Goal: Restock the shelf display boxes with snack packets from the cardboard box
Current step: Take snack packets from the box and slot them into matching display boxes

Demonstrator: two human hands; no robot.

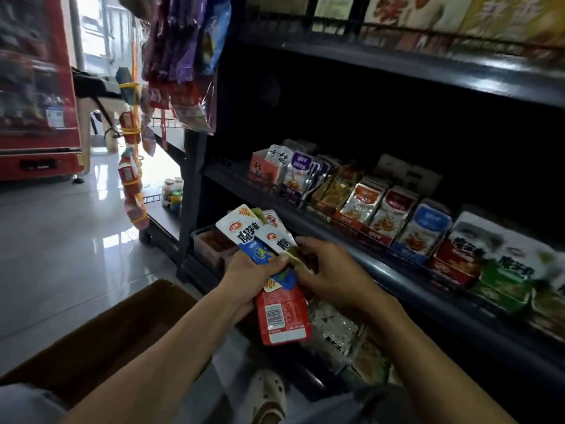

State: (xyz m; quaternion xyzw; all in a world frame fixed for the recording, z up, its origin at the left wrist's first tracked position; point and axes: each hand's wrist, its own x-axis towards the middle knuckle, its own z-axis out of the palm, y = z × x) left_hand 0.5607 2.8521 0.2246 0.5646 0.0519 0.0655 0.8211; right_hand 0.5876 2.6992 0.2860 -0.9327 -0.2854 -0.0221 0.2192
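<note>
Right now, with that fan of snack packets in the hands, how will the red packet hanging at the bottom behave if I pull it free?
The red packet is probably light and floppy: a flat pouch, it hangs below the left hand. Its glossy film looks slippery, so it may slide out. It seems unlikely to break.

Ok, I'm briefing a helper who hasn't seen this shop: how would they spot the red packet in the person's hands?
Find the dark shelf unit with its row of display boxes, then look below its front edge, where both hands meet. The left hand grips a fan of snack packets. The red packet is the only one hanging down, showing a barcode, while the others point up with white tops.
</note>
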